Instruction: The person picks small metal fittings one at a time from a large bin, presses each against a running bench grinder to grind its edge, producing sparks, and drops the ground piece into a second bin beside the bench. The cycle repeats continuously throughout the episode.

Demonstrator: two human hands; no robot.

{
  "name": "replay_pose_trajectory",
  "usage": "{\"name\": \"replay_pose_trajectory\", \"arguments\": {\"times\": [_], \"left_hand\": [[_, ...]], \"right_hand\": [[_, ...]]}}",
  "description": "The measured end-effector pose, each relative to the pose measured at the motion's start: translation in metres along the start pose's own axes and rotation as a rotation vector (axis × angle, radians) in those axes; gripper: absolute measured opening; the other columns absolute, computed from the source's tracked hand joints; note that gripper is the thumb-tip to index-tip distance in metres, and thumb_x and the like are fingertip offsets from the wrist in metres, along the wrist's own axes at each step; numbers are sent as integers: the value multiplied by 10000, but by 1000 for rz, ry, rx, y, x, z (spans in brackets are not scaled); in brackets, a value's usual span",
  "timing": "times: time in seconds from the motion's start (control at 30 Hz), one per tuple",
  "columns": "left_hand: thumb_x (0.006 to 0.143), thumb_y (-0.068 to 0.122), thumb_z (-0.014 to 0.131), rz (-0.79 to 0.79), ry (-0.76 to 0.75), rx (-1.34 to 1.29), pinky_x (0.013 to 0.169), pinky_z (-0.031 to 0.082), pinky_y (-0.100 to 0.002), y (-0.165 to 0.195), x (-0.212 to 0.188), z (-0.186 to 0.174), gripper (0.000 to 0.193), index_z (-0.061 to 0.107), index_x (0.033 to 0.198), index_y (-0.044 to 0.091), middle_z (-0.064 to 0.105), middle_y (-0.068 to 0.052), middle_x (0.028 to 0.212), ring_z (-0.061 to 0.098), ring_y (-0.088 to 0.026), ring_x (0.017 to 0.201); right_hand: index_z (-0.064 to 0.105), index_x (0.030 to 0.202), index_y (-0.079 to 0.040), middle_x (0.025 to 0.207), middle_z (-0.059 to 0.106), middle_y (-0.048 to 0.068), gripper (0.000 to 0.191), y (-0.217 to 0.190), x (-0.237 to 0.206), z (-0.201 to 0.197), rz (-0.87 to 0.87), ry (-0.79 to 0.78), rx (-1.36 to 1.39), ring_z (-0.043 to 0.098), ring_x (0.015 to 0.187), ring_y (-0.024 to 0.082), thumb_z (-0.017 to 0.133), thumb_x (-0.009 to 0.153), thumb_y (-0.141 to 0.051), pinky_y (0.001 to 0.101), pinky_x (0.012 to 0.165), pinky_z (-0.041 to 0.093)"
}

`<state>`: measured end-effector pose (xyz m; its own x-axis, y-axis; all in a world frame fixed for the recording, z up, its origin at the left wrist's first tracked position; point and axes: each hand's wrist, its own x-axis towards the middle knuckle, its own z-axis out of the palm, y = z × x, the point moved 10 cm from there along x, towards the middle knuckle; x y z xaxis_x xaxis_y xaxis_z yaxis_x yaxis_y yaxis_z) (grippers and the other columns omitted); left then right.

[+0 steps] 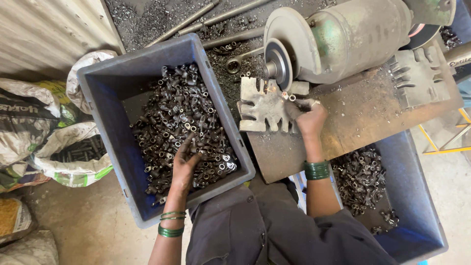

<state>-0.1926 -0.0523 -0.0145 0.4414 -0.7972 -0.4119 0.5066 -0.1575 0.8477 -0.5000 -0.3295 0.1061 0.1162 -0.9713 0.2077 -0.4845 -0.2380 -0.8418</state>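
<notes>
Grinder (343,37), grey with green patches, stood at the bench's (294,152) far edge; its top and right end were cut off by the frame. Wheel (280,63) faced a slotted metal plate (262,105) on the bench.

Right hand (309,115), at the plate's right edge, pinched a small metal part (293,97) just beside the wheel; fingertips were dark and hard to make out, and whether the part touched the wheel could not be told.

Left hand (185,164) lay fingers-down in a blue crate (98,83) off the bench's left edge, loosely spread on a heap of small dark metal parts (181,118); whether it held any could not be told. Green bangles on both wrists.

Second blue crate (417,196), below the bench's near right corner, held more such parts (360,176), partly hidden by the right forearm and the bench.

Ribbed casting (419,76) lay on the bench's right end. Rods (196,19) and metal swarf lay beyond the crate at the far edge. Sacks (44,127) crowded the floor at left, one open on dark pieces, too dim to identify.
</notes>
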Motion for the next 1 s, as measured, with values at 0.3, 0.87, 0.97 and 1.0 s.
{"name": "replay_pose_trajectory", "arguments": {"times": [0.3, 0.87, 0.97, 1.0], "left_hand": [[915, -68, 665, 98, -65, 138, 1001, 529, -291, -7, 3, -3, 618, 525, 1510, 16, 628, -64, 1241, 607, -160, 1128], [948, -45, 662, -1, -380, 224, 895, 581, -303, -43, -3, 27, 419, 588, 1357, 6, 683, -94, 1202, 676, -163, 998], [923, -43, 651, -2, -409, 146, 919, 602, -295, -53, -6, 30, 396, 564, 1304, 20, 658, -35, 1281, 689, -144, 1057], [927, -40, 653, 19, -428, 136, 918, 605, -297, -53, -9, 33, 391, 567, 1303, 21, 664, -41, 1269, 684, -142, 1072]], "right_hand": [[735, 928, -46, 956, 745, 124, 248, -14, -48, -29, -613, 229, -302, 717, 849, 277, 937, 826, -147, 365, 724, 562], [761, 1076, -50, 1067, 773, 102, 486, -70, -144, -62, -238, -16, -190, 747, 984, 220, 548, 675, 122, 323, 888, 586], [751, 978, -61, 958, 754, 117, 186, -87, -172, 6, -132, -158, -54, 738, 800, 236, 835, 814, -38, 345, 702, 572], [738, 985, -59, 964, 742, 124, 193, -96, -178, 19, -155, -173, -55, 730, 818, 258, 824, 814, -35, 355, 710, 567]]}}
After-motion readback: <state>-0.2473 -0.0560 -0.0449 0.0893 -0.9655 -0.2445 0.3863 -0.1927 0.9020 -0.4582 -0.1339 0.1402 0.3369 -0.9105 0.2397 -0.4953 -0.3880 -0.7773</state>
